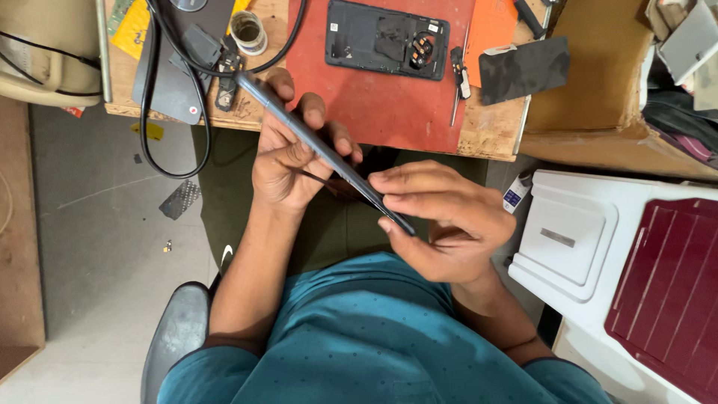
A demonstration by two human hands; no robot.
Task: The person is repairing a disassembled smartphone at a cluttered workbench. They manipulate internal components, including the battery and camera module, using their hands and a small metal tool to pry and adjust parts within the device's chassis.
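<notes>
**A:** What are the hands doing?

**B:** Both hold a thin dark phone (329, 153) edge-on, over the person's lap, just in front of the counter (490, 138). It runs on a slant from upper left, near the counter edge, down to lower right.

**A:** How does the left hand (288, 161) grip it?

**B:** Its fingers curl over the far side of the phone's upper half and the thumb presses from the near side, so the grip is closed around the phone. A thin dark strip, perhaps a pick or a cable, pokes out between that hand and the phone; I cannot tell which.

**A:** And the right hand (449, 224)?

**B:** It pinches the lower end of the phone, fingers laid flat along the top edge, thumb tucked underneath. The two hands almost touch near the middle.

**A:** What lies on the counter?

**B:** A red mat (374, 105), and on it an opened phone body (385, 37), inner side up. Just right of it lies a small screwdriver (458, 78), then a black flat panel (523, 67) on bare wood beside an orange sheet (490, 26). To the left sit a small round pot (248, 31) and a black cable (149, 112) that loops down over the counter edge.

**A:** Anything beside the person?

**B:** A white case (568, 239) with a dark red lid (666, 292) stands to the right. Grey floor (97, 247) shows to the left.
</notes>
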